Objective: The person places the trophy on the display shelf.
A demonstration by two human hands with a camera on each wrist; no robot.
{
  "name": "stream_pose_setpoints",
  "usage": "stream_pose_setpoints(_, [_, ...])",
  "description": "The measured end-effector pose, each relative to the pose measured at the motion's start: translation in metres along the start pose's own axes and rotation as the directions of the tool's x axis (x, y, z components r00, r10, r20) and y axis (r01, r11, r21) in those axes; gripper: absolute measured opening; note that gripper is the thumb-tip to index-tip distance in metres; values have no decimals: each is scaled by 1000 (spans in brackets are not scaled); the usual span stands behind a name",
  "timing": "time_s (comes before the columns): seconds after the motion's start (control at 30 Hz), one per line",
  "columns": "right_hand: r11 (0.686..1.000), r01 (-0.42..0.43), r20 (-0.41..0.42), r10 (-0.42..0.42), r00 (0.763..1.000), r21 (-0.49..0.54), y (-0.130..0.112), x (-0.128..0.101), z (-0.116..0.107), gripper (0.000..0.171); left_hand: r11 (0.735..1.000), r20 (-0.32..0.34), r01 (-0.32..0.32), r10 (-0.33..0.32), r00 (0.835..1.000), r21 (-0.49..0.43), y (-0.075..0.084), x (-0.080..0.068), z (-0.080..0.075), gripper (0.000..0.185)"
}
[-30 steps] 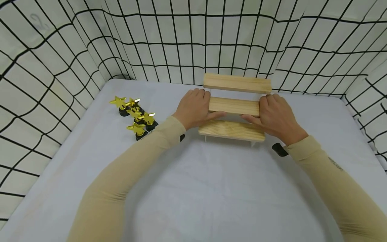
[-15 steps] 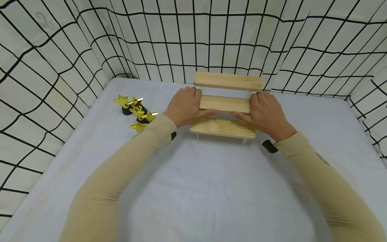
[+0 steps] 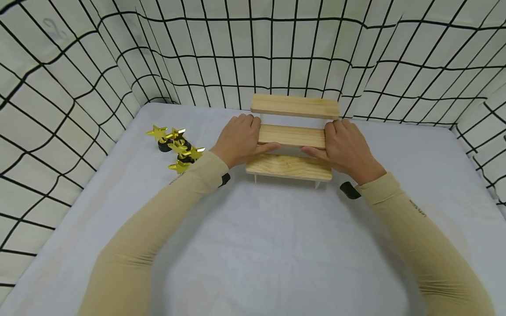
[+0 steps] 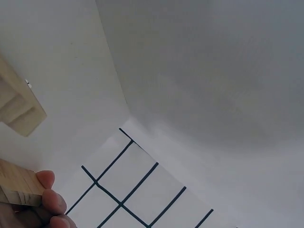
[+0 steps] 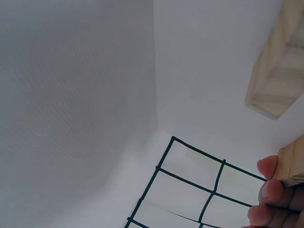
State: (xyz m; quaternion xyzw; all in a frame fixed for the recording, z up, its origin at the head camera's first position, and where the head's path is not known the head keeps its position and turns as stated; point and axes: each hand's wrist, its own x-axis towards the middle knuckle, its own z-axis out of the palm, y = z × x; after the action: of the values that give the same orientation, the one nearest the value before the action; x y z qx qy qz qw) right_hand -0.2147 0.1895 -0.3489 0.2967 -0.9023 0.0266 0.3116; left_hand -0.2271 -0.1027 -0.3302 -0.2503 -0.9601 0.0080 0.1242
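Note:
A three-step wooden riser (image 3: 291, 136) stands on the white tabletop near the back wall. My left hand (image 3: 238, 139) grips the left end of its middle step, thumb under the board. At the right end of that step, my right hand (image 3: 346, 149) holds on the same way. In the left wrist view, fingertips (image 4: 50, 194) press the end of a wooden board (image 4: 16, 183). The right wrist view shows fingertips (image 5: 267, 190) against another board end (image 5: 292, 164).
Several gold star trophies (image 3: 175, 147) on black bases cluster left of the riser. A grid-patterned cloth wall (image 3: 276, 52) encloses the white table (image 3: 253, 245) on three sides. A black wrist strap (image 3: 349, 190) shows at my right sleeve.
The riser and both hands have shifted slightly left and toward the back wall in view; the grip on the middle step is unchanged.

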Motion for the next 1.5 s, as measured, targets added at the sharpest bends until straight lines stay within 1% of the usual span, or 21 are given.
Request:
stream_pose_setpoints(0.17, [1000,-9,18,9,1000,10,0,0,0,103,1000,0,10,-10,1000,-9,1,-1,2,82])
stream_pose_setpoints(0.37, [999,-19,26,18,999,39,0,-3,-2,101,1000,-25,0,-1,1000,-15,3,-2,3,81])
stream_pose_setpoints(0.53, [999,-12,24,11,1000,43,0,-6,-3,98,1000,-33,5,-6,999,-12,5,-5,3,80])
stream_pose_setpoints(0.77, [999,-17,7,16,1000,43,2,-11,-5,101,1000,-32,-3,3,999,-13,10,-3,2,80])
stream_pose_setpoints(0.97, [999,-13,-4,13,1000,46,3,-11,-3,99,1000,-48,-10,10,999,-3,10,-4,0,77])
stream_pose_setpoints(1.07, [999,-15,-18,16,1000,35,3,-12,-3,100,1000,-42,-25,25,999,-1,8,-4,-2,75])
stream_pose_setpoints(1.2, [999,-18,-26,19,999,35,3,-14,-4,99,1000,-21,-25,25,999,-4,5,-5,-6,75])
stream_pose_setpoints(1.3, [999,-11,-27,12,1000,38,4,-15,-4,97,1000,-12,-10,10,1000,-14,0,-9,-10,74])
stream_pose_setpoints(1.5, [999,-20,1,20,1000,41,2,-13,-4,97,999,-23,25,-26,999,-44,-13,-21,-22,80])
